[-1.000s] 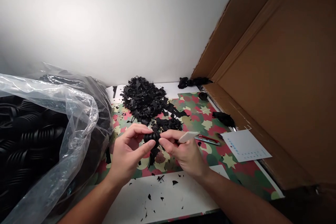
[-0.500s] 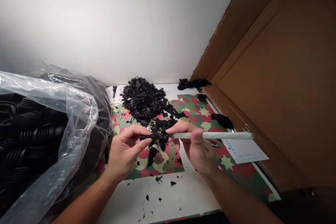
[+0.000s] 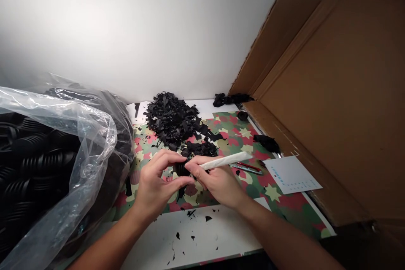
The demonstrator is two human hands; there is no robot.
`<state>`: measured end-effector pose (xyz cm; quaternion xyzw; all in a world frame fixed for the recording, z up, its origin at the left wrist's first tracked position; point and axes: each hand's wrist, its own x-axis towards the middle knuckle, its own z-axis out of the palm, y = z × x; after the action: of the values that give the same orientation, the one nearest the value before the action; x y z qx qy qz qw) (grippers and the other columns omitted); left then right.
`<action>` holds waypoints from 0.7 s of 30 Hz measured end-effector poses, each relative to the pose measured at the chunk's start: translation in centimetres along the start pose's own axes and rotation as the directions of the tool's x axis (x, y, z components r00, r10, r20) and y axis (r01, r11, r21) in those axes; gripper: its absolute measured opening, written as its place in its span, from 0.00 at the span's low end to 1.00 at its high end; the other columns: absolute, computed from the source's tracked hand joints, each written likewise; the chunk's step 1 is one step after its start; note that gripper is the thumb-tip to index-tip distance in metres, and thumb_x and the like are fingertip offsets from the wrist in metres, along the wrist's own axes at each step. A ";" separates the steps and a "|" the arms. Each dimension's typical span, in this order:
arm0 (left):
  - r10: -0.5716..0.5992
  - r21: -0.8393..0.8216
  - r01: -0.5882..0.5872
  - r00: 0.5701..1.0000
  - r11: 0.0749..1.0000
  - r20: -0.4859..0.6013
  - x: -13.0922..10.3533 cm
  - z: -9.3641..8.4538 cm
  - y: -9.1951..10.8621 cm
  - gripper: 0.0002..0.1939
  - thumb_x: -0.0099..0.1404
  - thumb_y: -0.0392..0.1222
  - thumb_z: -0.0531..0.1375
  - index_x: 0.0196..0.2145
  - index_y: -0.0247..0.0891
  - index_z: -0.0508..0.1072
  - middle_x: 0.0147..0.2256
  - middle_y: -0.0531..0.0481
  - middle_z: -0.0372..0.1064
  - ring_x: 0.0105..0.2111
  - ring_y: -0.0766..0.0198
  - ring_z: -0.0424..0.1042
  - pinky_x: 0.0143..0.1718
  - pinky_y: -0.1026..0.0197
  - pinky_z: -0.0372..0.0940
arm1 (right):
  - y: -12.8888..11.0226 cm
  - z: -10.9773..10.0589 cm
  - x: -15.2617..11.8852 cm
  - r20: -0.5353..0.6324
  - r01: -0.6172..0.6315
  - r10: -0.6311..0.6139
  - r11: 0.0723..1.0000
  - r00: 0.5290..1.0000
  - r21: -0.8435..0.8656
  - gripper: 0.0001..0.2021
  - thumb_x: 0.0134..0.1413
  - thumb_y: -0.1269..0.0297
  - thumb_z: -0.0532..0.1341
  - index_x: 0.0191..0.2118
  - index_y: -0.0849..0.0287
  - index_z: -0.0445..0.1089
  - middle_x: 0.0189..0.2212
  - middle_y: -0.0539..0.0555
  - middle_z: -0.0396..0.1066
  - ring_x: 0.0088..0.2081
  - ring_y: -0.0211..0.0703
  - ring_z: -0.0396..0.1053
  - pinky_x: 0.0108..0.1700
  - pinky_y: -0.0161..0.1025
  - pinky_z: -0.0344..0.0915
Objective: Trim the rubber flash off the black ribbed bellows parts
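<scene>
My left hand [image 3: 158, 177] is closed around a black ribbed part [image 3: 181, 170], with the fingers over its top and the thumb below. The part is largely hidden by my fingers and looks like the ribbed pieces in the bag. Held like a pen in my right hand [image 3: 215, 177] is a slim tool with a white-wrapped handle [image 3: 226, 160]. Its rear end points up and to the right; its working tip is hidden at the black part. Both hands meet just in front of a heap of black scraps [image 3: 171, 120].
A clear plastic bag [image 3: 98, 130] full of black ribbed pieces [image 3: 47, 160] fills the left. On the camouflage-patterned sheet [image 3: 234, 124] lie a red-and-silver tool [image 3: 247, 168] and a white card [image 3: 294, 175]. Cardboard [image 3: 332, 105] walls the right side. Black crumbs dot the white paper [image 3: 190, 249].
My right hand has moved left, close against my left hand, and the white-handled tool now tilts upward instead of lying level. The red-and-silver tool shows more fully.
</scene>
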<state>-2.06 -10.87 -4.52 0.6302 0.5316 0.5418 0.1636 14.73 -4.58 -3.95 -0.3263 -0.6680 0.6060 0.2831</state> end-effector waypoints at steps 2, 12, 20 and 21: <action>-0.021 0.004 0.021 1.000 1.000 -0.010 0.1 0.0 0.1 0.13 0.57 0.47 0.75 0.38 0.41 0.82 0.32 0.48 0.79 0.33 0.58 0.77 0.33 0.60 0.75 | -0.1 0.1 -0.1 0.008 0.039 -0.039 0.999 0.999 -0.019 0.25 0.65 0.44 0.58 0.23 0.55 0.68 0.17 0.47 0.63 0.20 0.37 0.59 0.24 0.35 0.56; -0.121 -0.160 0.120 0.993 0.980 0.005 0.8 -0.9 0.9 0.14 0.55 0.52 0.75 0.35 0.42 0.85 0.32 0.46 0.81 0.33 0.58 0.79 0.33 0.61 0.75 | -0.3 0.2 -0.2 -0.063 0.052 -0.044 0.988 0.997 0.145 0.30 0.59 0.36 0.61 0.19 0.55 0.58 0.16 0.44 0.52 0.19 0.34 0.48 0.21 0.36 0.51; 0.051 0.012 -0.051 0.998 0.999 -0.036 0.8 -1.9 0.8 0.06 0.60 0.44 0.73 0.30 0.43 0.82 0.26 0.52 0.76 0.26 0.63 0.74 0.27 0.61 0.69 | 0.3 -1.9 0.1 -0.227 0.188 -0.168 0.980 0.959 0.069 0.27 0.65 0.37 0.56 0.36 0.55 0.82 0.23 0.51 0.68 0.23 0.38 0.63 0.25 0.38 0.63; 0.043 0.017 -0.042 0.998 0.999 -0.034 0.8 -2.0 0.8 0.06 0.60 0.44 0.73 0.29 0.43 0.82 0.26 0.52 0.76 0.26 0.63 0.74 0.27 0.61 0.69 | 0.3 -2.2 0.1 -0.264 0.250 -0.227 0.967 0.938 0.055 0.27 0.66 0.38 0.56 0.39 0.53 0.83 0.26 0.52 0.71 0.25 0.39 0.66 0.28 0.39 0.66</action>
<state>-3.51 -11.20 -2.75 0.6332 0.5251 0.5518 0.1377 16.43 -3.13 -3.96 -0.3052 -0.6333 0.5489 0.4522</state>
